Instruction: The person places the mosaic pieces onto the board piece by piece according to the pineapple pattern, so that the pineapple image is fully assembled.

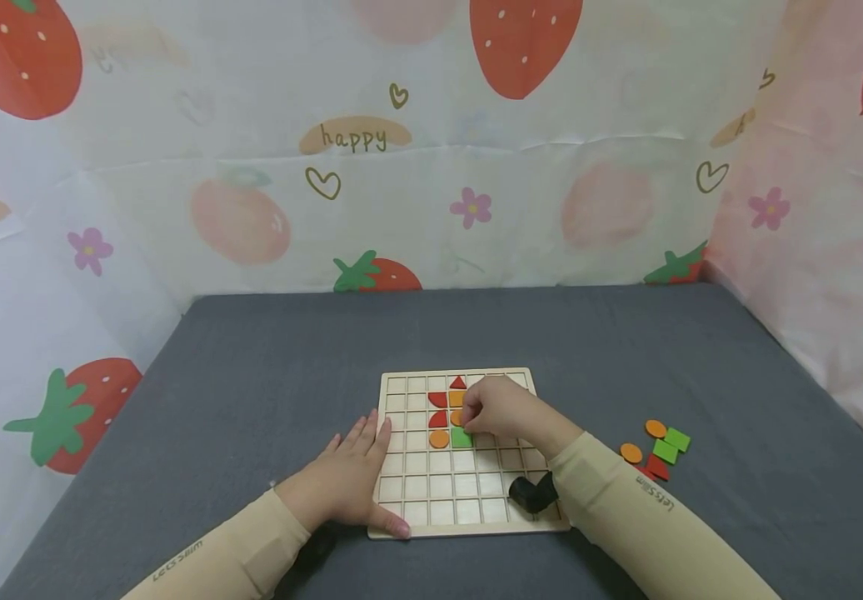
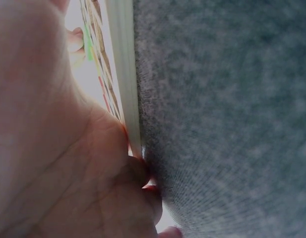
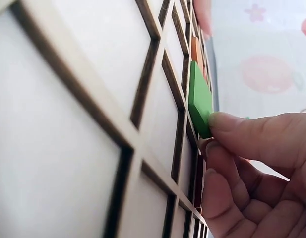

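Observation:
A pale wooden grid board (image 1: pixel 431 512) lies on the table. My left hand (image 1: pixel 345 479) rests along its left side, fingers extended and thumb at the near edge. Over the board's middle, my right hand (image 1: pixel 502 408) pinches a green square tile (image 3: pixel 200 94) at one corner between thumb and curled fingers. That tile sits in or on a grid cell; whether it lies fully flat is unclear. Left of it is an orange round tile (image 1: pixel 439 439). Beyond are two red curved tiles (image 1: pixel 438 400), an orange square tile (image 1: pixel 456 398), a red triangle (image 1: pixel 457 383) and a partly hidden orange tile (image 1: pixel 456 418).
Loose tiles lie on the dark grey cloth (image 1: pixel 289 358) right of the board: orange rounds (image 1: pixel 655 428), green squares (image 1: pixel 677 439) and red pieces (image 1: pixel 657 467), partly behind the right sleeve. A black wrist camera (image 1: pixel 532 493) hangs over the board's near right corner. Printed curtains (image 1: pixel 521 183) enclose the table.

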A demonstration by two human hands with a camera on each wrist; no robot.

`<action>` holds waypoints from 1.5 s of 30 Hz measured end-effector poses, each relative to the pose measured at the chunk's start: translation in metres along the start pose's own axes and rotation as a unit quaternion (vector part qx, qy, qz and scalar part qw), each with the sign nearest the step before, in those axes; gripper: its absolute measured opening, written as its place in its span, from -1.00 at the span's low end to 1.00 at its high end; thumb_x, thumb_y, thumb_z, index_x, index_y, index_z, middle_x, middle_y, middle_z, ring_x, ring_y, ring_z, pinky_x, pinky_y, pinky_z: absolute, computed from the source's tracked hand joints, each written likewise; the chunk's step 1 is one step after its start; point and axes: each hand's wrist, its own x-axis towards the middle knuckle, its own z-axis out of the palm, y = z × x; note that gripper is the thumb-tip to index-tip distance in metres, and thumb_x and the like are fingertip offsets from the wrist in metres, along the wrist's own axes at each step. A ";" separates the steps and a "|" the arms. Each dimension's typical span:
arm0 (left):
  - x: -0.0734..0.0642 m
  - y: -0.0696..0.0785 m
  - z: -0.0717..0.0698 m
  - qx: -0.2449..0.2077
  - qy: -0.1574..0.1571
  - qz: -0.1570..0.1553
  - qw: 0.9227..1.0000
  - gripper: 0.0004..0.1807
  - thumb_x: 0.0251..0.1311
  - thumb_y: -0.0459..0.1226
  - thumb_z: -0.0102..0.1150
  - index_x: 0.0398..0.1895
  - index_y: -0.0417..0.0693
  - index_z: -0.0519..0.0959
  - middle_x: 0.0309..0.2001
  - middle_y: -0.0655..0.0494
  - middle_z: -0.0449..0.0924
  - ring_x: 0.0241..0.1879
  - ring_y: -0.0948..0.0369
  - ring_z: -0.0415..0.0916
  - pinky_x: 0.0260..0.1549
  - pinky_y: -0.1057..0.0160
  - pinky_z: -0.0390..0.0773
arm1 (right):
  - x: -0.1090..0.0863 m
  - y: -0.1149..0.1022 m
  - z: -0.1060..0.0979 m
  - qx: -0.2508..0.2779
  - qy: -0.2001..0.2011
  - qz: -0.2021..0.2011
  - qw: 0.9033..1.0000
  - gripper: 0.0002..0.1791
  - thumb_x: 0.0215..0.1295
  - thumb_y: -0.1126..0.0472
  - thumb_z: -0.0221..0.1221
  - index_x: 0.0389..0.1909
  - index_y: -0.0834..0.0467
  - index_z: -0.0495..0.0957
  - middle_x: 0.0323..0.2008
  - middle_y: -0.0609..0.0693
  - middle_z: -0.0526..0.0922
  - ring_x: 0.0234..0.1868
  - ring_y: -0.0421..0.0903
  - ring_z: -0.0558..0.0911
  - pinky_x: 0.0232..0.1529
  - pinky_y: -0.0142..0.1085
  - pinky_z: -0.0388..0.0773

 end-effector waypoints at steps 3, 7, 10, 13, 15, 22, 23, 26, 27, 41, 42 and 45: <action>-0.001 0.000 -0.001 0.001 0.001 -0.001 1.000 0.54 -0.62 0.57 0.06 0.42 -0.21 -0.15 0.42 -0.22 -0.29 0.40 -0.07 -0.27 0.22 -0.17 -0.02 | 0.000 0.001 0.000 0.001 -0.001 0.000 1.000 -0.79 0.02 0.30 0.31 -0.71 0.05 0.55 -0.65 -0.19 0.49 -0.55 -0.20 0.38 -0.45 -0.33 0.32; -0.001 0.002 -0.002 -0.002 0.002 0.000 1.000 0.54 -0.61 0.57 0.06 0.42 -0.23 -0.15 0.42 -0.23 -0.28 0.39 -0.08 -0.26 0.21 -0.17 -0.01 | 0.001 0.003 0.001 0.010 -0.007 0.008 1.000 -0.81 0.03 0.28 0.31 -0.68 0.03 0.57 -0.62 -0.20 0.52 -0.52 -0.20 0.40 -0.42 -0.33 0.34; -0.001 0.002 -0.002 -0.003 0.000 -0.001 1.000 0.54 -0.61 0.57 0.05 0.42 -0.23 -0.15 0.42 -0.23 -0.28 0.39 -0.08 -0.26 0.22 -0.17 -0.02 | 0.001 0.005 0.000 0.022 -0.012 0.017 1.000 -0.83 0.04 0.27 0.31 -0.66 0.02 0.59 -0.60 -0.19 0.54 -0.49 -0.19 0.42 -0.40 -0.32 0.36; 0.000 0.002 -0.002 -0.001 -0.002 -0.003 1.000 0.54 -0.62 0.58 0.04 0.42 -0.22 -0.16 0.42 -0.22 -0.29 0.40 -0.07 -0.27 0.22 -0.17 -0.03 | 0.001 0.006 -0.003 0.036 -0.016 0.026 0.999 -0.86 0.05 0.26 0.30 -0.63 0.01 0.61 -0.57 -0.19 0.56 -0.46 -0.18 0.44 -0.39 -0.32 0.38; 0.000 0.001 -0.001 0.000 -0.002 -0.005 1.000 0.55 -0.63 0.58 0.04 0.42 -0.21 -0.16 0.42 -0.22 -0.29 0.40 -0.07 -0.27 0.22 -0.17 -0.04 | 0.000 0.007 -0.005 0.056 -0.020 0.032 0.998 -0.88 0.06 0.27 0.30 -0.60 0.03 0.64 -0.56 -0.17 0.58 -0.47 -0.18 0.46 -0.42 -0.33 0.40; 0.001 0.001 0.000 -0.001 0.001 -0.003 1.000 0.54 -0.62 0.57 0.06 0.42 -0.22 -0.14 0.42 -0.22 -0.28 0.40 -0.07 -0.26 0.22 -0.18 -0.03 | -0.008 0.013 -0.021 0.131 -0.030 0.041 0.990 -0.93 0.13 0.32 0.22 -0.49 0.15 0.64 -0.54 -0.03 0.62 -0.54 -0.12 0.50 -0.47 -0.29 0.46; 0.001 0.001 0.000 0.001 0.001 -0.003 1.000 0.54 -0.63 0.58 0.05 0.42 -0.22 -0.15 0.42 -0.21 -0.28 0.40 -0.07 -0.27 0.22 -0.17 -0.03 | -0.010 0.014 -0.024 0.142 -0.029 0.044 0.989 -0.93 0.14 0.32 0.21 -0.47 0.17 0.64 -0.53 0.01 0.63 -0.53 -0.10 0.52 -0.46 -0.27 0.48; 0.001 0.000 0.001 0.001 0.001 -0.003 1.000 0.55 -0.63 0.58 0.04 0.42 -0.22 -0.15 0.42 -0.22 -0.29 0.40 -0.07 -0.27 0.22 -0.18 -0.03 | -0.016 0.020 -0.033 0.157 -0.026 0.050 0.986 -0.94 0.15 0.32 0.20 -0.44 0.21 0.63 -0.51 0.07 0.62 -0.48 -0.05 0.55 -0.40 -0.22 0.52; 0.002 0.000 0.001 0.001 0.001 -0.003 1.000 0.55 -0.63 0.58 0.04 0.42 -0.22 -0.15 0.42 -0.22 -0.29 0.40 -0.08 -0.27 0.22 -0.18 -0.03 | -0.018 0.022 -0.035 0.161 -0.025 0.052 0.985 -0.94 0.15 0.32 0.21 -0.44 0.22 0.63 -0.50 0.09 0.62 -0.47 -0.03 0.56 -0.38 -0.20 0.52; 0.002 0.000 0.003 0.000 0.001 -0.004 1.000 0.56 -0.65 0.59 0.03 0.42 -0.21 -0.16 0.42 -0.21 -0.29 0.40 -0.07 -0.27 0.22 -0.18 -0.02 | -0.049 0.060 -0.066 0.111 -0.030 0.079 0.990 -0.93 0.13 0.26 0.23 -0.38 0.18 0.64 -0.44 0.04 0.63 -0.44 -0.11 0.50 -0.32 -0.22 0.48; 0.002 0.000 0.003 0.001 0.001 -0.005 1.000 0.56 -0.66 0.59 0.03 0.42 -0.20 -0.16 0.42 -0.21 -0.29 0.40 -0.07 -0.27 0.22 -0.18 -0.03 | -0.051 0.063 -0.068 0.109 -0.034 0.079 0.990 -0.92 0.13 0.26 0.23 -0.38 0.18 0.64 -0.44 0.04 0.63 -0.43 -0.10 0.51 -0.32 -0.21 0.48; 0.002 0.000 0.003 0.001 0.001 -0.006 1.000 0.56 -0.66 0.59 0.03 0.42 -0.19 -0.17 0.43 -0.20 -0.29 0.40 -0.06 -0.27 0.22 -0.17 -0.03 | -0.058 0.072 -0.071 0.101 -0.042 0.075 0.991 -0.91 0.12 0.26 0.24 -0.36 0.18 0.64 -0.43 0.00 0.63 -0.40 -0.14 0.53 -0.31 -0.23 0.50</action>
